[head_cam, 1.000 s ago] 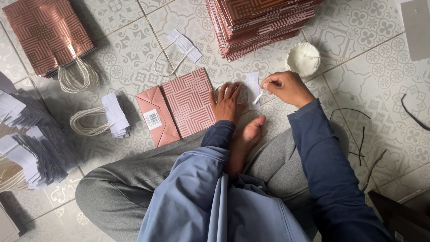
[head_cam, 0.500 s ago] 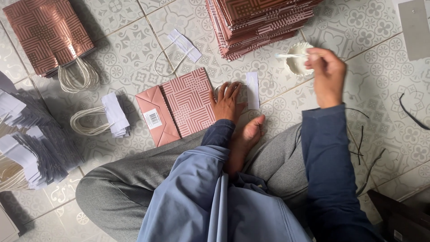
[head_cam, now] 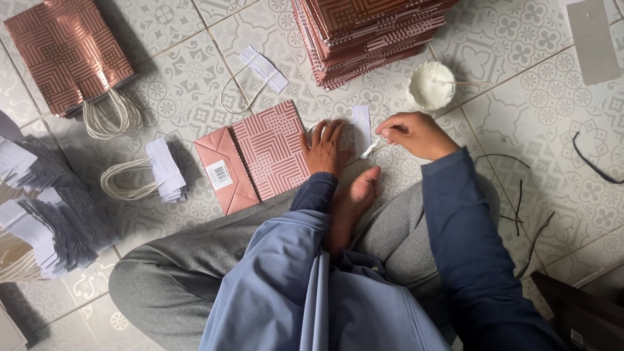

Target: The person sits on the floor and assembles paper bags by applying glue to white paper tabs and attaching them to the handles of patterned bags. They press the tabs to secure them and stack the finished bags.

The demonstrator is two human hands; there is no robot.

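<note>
I sit cross-legged on a patterned tile floor. My left hand (head_cam: 327, 146) lies flat, fingers spread, pressing the right edge of a folded rose-gold patterned paper bag (head_cam: 257, 156) and a cord handle beside it. My right hand (head_cam: 411, 133) pinches a small white glue stick or brush, its tip on a white paper strip (head_cam: 361, 127) lying just right of my left hand. A small white glue bowl (head_cam: 430, 84) with a stick in it stands beyond my right hand.
A stack of flat patterned bags (head_cam: 374, 32) lies at the top. Another bag pile with white cord handles (head_cam: 65, 55) is at top left. Cord handles with white strips (head_cam: 146, 172) and a fanned pile of them (head_cam: 39, 224) lie left. Black cords (head_cam: 520, 201) lie right.
My right hand reached out to the glue bowl half a second ago and has come back to the white strip. My left hand stayed flat on the bag.
</note>
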